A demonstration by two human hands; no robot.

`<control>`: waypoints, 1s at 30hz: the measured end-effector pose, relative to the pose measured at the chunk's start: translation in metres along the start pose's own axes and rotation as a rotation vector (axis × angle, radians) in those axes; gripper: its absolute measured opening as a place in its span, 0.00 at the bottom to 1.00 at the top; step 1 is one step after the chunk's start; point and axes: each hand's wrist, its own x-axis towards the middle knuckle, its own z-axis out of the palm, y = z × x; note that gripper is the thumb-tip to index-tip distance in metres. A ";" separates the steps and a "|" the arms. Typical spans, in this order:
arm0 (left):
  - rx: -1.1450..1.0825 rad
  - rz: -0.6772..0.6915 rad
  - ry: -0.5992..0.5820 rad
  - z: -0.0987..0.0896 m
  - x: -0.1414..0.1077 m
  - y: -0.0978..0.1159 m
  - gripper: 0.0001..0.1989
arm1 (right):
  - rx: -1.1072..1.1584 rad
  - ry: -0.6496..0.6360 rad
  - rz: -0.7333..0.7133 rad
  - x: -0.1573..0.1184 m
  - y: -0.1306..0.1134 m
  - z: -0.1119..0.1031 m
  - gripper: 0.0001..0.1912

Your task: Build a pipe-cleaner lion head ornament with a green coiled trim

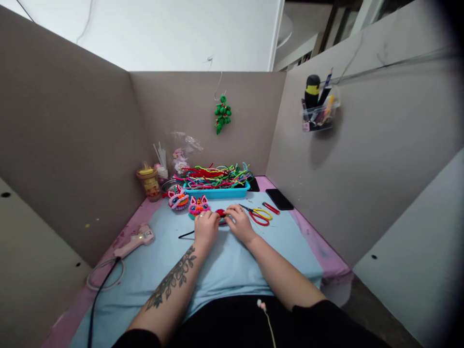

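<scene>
My left hand [206, 228] and my right hand [239, 223] meet over the middle of the blue cloth, fingers closed in a pinch. Between them is a small round red pipe-cleaner piece [220, 212], mostly covered by the fingertips. A black pipe cleaner [186, 235] sticks out to the left from beneath my left hand; whether it joins the red piece is hidden. Just beyond my left hand sits a pink animal head made of pipe cleaners [198, 207]. A second, striped animal head [178, 199] lies to its left.
Scissors [259, 217], a red cutter [271, 208] and a phone [279, 198] lie right. Behind stands a blue tray [217, 193] of pipe cleaners. A glue gun [137, 240] with trailing cord and a drink cup [149, 184] are left. Partition walls [206, 106] enclose the table.
</scene>
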 end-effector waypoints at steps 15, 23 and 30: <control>-0.066 0.017 -0.026 0.001 -0.002 0.002 0.08 | -0.070 -0.092 0.027 -0.002 -0.001 0.005 0.08; -0.262 -0.014 0.021 0.004 -0.001 -0.003 0.06 | 0.173 0.094 0.225 0.004 0.002 0.001 0.05; -0.397 -0.040 0.021 0.012 -0.001 -0.005 0.04 | 0.667 0.214 0.552 0.006 -0.001 0.014 0.09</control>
